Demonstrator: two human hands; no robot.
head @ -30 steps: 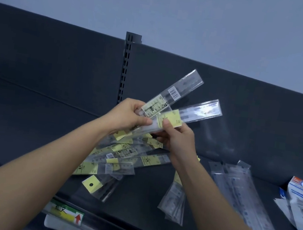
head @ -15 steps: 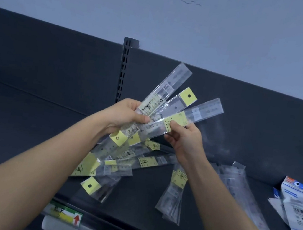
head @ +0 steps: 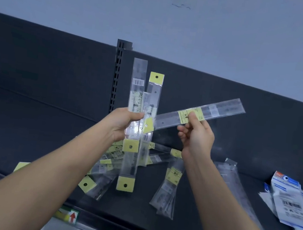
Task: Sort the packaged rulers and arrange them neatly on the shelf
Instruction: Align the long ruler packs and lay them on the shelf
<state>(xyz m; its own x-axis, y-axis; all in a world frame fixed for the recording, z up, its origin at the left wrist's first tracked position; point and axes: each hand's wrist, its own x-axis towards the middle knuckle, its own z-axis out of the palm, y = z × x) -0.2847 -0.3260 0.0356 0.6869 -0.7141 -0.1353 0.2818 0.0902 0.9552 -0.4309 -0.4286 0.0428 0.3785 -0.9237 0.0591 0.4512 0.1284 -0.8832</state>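
In left grip, fingers curled round it: upright bundle of clear-sleeved yellow-tagged rulers. Just beside it, right grip pinches one long clear-sleeved ruler by its yellow label. Below both grips, loose ruler packs lie on dark shelf.

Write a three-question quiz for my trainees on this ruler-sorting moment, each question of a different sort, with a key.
1. True or false: the left hand holds a bundle of packaged rulers roughly upright in its grip.
2. Where does the right hand pinch its single ruler? A at the yellow label; B at the clear far end; C at a punched hanging tag.
3. Fill in: the blue-and-white packets lie on the shelf at the person's far ____.
Key: 1 true; 2 A; 3 right.
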